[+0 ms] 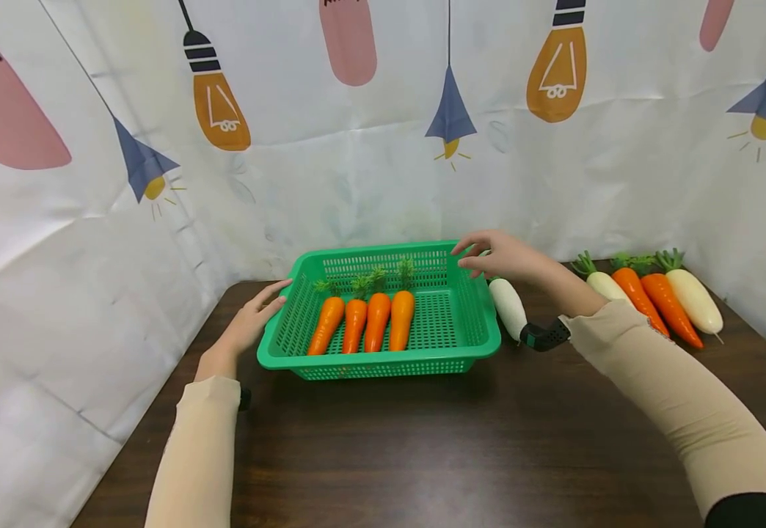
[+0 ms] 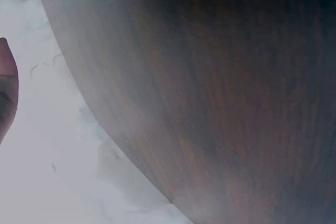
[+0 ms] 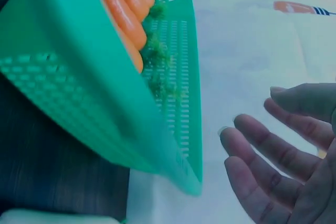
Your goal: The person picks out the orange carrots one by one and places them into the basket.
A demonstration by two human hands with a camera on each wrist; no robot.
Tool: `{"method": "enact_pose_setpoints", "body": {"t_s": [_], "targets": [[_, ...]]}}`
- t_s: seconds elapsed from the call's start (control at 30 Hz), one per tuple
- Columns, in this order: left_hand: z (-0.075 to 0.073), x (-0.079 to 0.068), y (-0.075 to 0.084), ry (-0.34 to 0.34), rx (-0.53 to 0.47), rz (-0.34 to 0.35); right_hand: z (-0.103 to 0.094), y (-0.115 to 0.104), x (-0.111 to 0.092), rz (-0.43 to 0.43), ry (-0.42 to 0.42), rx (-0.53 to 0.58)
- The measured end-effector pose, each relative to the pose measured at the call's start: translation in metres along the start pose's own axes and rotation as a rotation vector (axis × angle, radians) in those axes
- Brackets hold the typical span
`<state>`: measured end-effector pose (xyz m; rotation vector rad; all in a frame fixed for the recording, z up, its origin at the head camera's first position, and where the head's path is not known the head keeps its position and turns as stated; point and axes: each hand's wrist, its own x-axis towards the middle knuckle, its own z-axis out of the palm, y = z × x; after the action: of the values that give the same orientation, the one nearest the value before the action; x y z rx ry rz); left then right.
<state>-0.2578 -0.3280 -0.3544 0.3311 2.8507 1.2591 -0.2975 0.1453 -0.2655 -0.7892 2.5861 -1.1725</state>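
Note:
A green plastic basket (image 1: 475, 350) sits on the table with several orange carrots (image 1: 378, 323) side by side in its left and middle part, leafy tops toward the back. My left hand (image 1: 246, 328) is at the basket's left rim, fingers extended along it. Above the right rim, my right hand (image 1: 503, 257) hovers with loosely bent fingers and nothing between them; the right wrist view shows those fingers (image 3: 273, 153) apart from the basket wall (image 3: 142, 124). Just right of the basket lies a white radish (image 1: 508, 308), partly under the right forearm.
At the table's right side lie two more carrots (image 1: 672, 308) between two white radishes (image 1: 695, 301), partly behind the right sleeve. A white printed curtain (image 1: 383, 183) hangs behind and left of the dark wooden table (image 1: 383, 447).

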Motion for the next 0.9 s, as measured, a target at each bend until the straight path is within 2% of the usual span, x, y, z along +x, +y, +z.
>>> {"method": "enact_pose_setpoints", "body": {"t_s": [0.23, 0.5, 0.7, 0.9], "targets": [[0.001, 0.001, -0.003, 0.006, 0.008, -0.003, -0.006, 0.013, -0.019, -0.083, 0.036, -0.024], [0.0, 0.002, -0.004, 0.005, 0.004, 0.003, -0.016, 0.028, -0.043, -0.065, 0.138, -0.171], [0.0, 0.001, -0.003, 0.007, -0.003, 0.007, -0.026, 0.046, -0.058, -0.048, 0.21, -0.23], [0.001, 0.001, -0.003, 0.009, -0.001, 0.005, -0.033, 0.063, -0.071, -0.074, 0.273, -0.29]]}}
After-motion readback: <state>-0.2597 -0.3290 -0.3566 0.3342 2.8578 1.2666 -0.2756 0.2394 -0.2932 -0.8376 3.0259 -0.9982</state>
